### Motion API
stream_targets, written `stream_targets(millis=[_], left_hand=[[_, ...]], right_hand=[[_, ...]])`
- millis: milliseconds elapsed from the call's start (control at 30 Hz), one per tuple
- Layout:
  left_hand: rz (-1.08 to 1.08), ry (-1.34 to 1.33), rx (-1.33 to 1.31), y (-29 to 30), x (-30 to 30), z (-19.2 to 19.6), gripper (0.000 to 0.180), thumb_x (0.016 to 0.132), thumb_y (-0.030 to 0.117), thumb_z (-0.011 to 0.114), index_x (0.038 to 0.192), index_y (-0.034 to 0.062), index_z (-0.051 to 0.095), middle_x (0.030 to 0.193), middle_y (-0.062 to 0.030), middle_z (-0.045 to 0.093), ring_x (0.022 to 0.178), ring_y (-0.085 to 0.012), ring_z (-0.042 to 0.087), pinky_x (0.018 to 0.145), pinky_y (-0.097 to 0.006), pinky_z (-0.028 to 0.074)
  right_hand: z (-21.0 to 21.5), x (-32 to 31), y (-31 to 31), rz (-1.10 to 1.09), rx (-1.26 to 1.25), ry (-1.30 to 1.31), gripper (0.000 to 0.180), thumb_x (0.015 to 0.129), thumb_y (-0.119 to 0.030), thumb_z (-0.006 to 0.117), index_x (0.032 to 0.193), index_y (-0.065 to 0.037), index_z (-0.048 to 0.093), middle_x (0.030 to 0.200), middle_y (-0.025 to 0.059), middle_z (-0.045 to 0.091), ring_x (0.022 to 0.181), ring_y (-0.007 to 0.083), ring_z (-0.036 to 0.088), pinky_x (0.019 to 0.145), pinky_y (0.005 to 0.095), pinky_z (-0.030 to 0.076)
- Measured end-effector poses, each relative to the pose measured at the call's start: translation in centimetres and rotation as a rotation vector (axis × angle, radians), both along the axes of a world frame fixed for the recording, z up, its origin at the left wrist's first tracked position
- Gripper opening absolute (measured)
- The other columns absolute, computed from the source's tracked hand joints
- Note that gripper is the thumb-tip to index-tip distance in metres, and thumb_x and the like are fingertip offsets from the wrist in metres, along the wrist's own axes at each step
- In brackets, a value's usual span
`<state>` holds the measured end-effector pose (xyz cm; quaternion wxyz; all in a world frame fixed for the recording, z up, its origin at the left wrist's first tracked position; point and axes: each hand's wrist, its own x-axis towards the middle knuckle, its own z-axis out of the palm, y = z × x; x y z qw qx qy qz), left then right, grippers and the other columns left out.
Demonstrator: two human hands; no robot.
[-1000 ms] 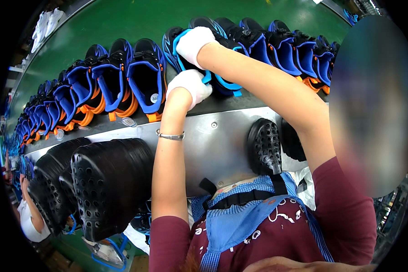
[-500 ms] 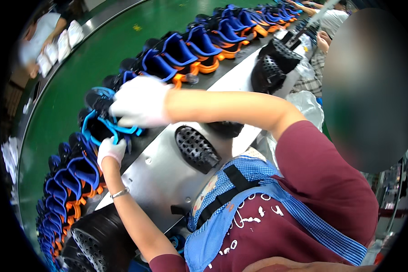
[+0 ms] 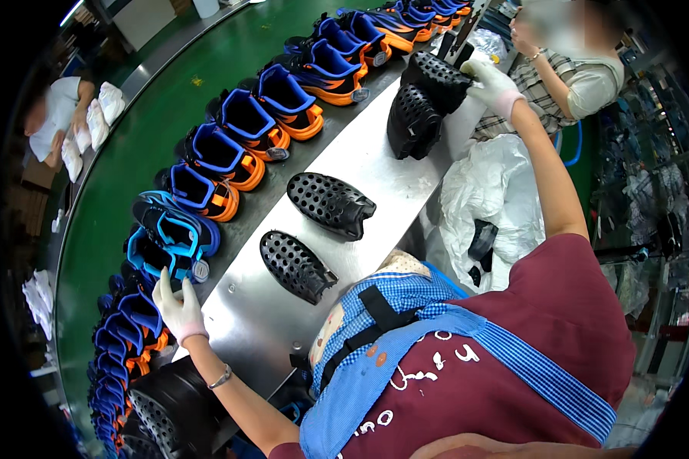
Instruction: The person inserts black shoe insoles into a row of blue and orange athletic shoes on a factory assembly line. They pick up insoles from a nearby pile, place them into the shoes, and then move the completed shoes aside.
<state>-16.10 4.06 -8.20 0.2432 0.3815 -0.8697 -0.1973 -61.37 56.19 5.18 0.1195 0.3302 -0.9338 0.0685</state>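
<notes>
My left hand (image 3: 177, 307), in a white glove, is open with its fingers apart beside a black shoe with light-blue lining (image 3: 147, 251). Another light-blue-trimmed shoe (image 3: 177, 228) stands against it. My right hand (image 3: 494, 87), also gloved, is stretched out to the far right, its fingers closed at the edge of a black perforated shoe insert (image 3: 436, 76) in a stack. A second stacked insert (image 3: 415, 121) leans below that one. Two more black inserts lie on the metal bench in front of me: one farther off (image 3: 331, 203), one nearer (image 3: 295, 264).
A curved row of black shoes with blue lining and orange soles (image 3: 245, 122) runs along the green line surface (image 3: 161, 115). White plastic bags (image 3: 490, 183) sit right of the bench. More black inserts (image 3: 168, 405) are at lower left. A co-worker (image 3: 574, 76) sits at upper right.
My right hand has swung from the light-blue-trimmed shoes to the insert stack at far right. My left hand has let go of the shoe's rim and opened. The view has shifted.
</notes>
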Motion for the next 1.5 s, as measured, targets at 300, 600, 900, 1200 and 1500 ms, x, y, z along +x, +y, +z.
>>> stream_targets(millis=[300,600,900,1200,1500], left_hand=[[-0.044,0.061,-0.026,3.5,0.6,2.3,0.04,0.087,0.012,0.067,0.126,0.0049,0.062,0.118,-0.0129,0.057,0.075,-0.0151,0.063,0.073,-0.028,0.053],[-0.239,0.369,0.418,5.4,-3.2,4.8,0.043,0.09,0.019,0.068,0.129,0.0028,0.06,0.114,-0.0122,0.062,0.09,-0.0175,0.065,0.081,-0.028,0.051],[-0.675,1.003,1.708,8.9,-5.1,5.0,0.063,0.098,0.05,0.053,0.138,0.0027,0.044,0.127,-0.0148,0.06,0.118,-0.0257,0.059,0.103,-0.042,0.047],[-0.278,1.311,1.415,5.7,-3.4,1.8,0.031,0.095,0.03,0.065,0.113,0.0077,0.055,0.105,-0.0032,0.063,0.097,-0.0155,0.063,0.09,-0.035,0.054],[-0.053,0.833,0.989,0.8,-3.2,3.7,0.032,0.096,0.031,0.064,0.107,0.0007,0.063,0.1,-0.0077,0.066,0.082,-0.0185,0.067,0.071,-0.033,0.056]], right_hand=[[2.2,-0.9,0.4,0.152,0.064,-0.114,0.04,0.073,-0.008,0.071,0.11,-0.006,0.056,0.103,0.0127,0.06,0.094,0.0301,0.06,0.084,0.0367,0.049],[6.4,7.8,-8.8,0.344,-0.267,-0.09,0.042,0.071,-0.001,0.077,0.11,-0.004,0.06,0.096,0.0049,0.06,0.085,0.0151,0.06,0.077,0.0272,0.05],[2.0,24.1,-28.9,1.03,-0.167,-0.526,0.038,0.075,-0.018,0.078,0.107,-0.004,0.063,0.1,0.0122,0.065,0.093,0.0279,0.065,0.08,0.035,0.052],[-1.6,28.1,-35.6,0.864,-0.084,-0.477,0.045,0.083,-0.042,0.067,0.095,0.0,0.062,0.087,0.0183,0.061,0.082,0.0336,0.063,0.073,0.0411,0.051],[-1.7,26.7,-39.0,0.757,-0.118,-0.428,0.029,0.082,-0.03,0.071,0.091,-0.002,0.067,0.072,0.0137,0.066,0.064,0.0238,0.066,0.059,0.0334,0.051]])
